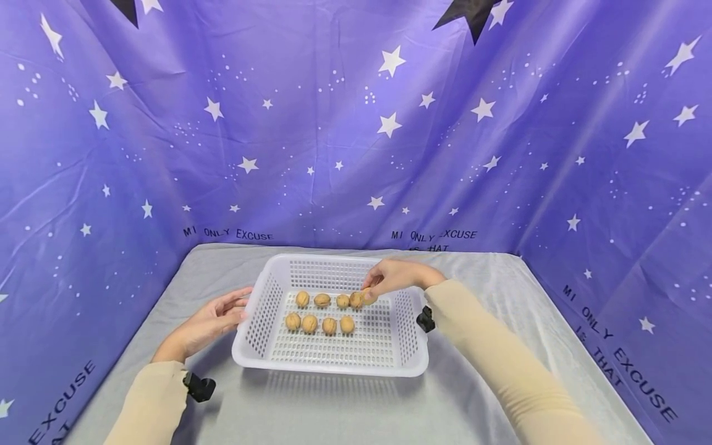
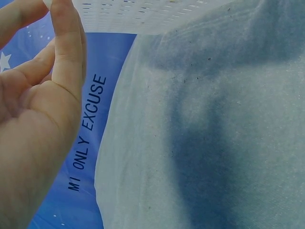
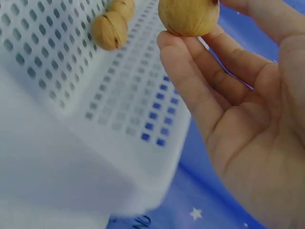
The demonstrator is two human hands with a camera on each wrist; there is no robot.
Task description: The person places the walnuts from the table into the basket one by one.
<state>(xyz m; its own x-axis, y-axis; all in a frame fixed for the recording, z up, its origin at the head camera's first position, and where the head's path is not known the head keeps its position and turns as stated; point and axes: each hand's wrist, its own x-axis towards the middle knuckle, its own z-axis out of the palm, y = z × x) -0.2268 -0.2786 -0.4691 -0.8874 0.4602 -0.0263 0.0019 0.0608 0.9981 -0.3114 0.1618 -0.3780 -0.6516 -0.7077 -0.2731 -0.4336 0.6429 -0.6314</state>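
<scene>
Between the thumb and fingertips of my right hand (image 1: 397,276) is a walnut (image 3: 188,16), held inside the white plastic basket (image 1: 334,369) over the right end of the back row. Several walnuts (image 1: 309,323) lie on the basket floor in two rows, a front one and a back one. Two of them show in the right wrist view, near the perforated wall (image 3: 40,38). At the basket's left side, my left hand (image 1: 208,320) pinches the rim between thumb and fingers. The fingertips lie at the top edge of the left wrist view, partly cut off.
The basket stands on a table with a grey cloth (image 1: 289,408). Purple curtains (image 1: 334,136) with white stars enclose the table at the back and both sides. Small black devices are strapped on both wrists, over beige sleeves (image 1: 500,358).
</scene>
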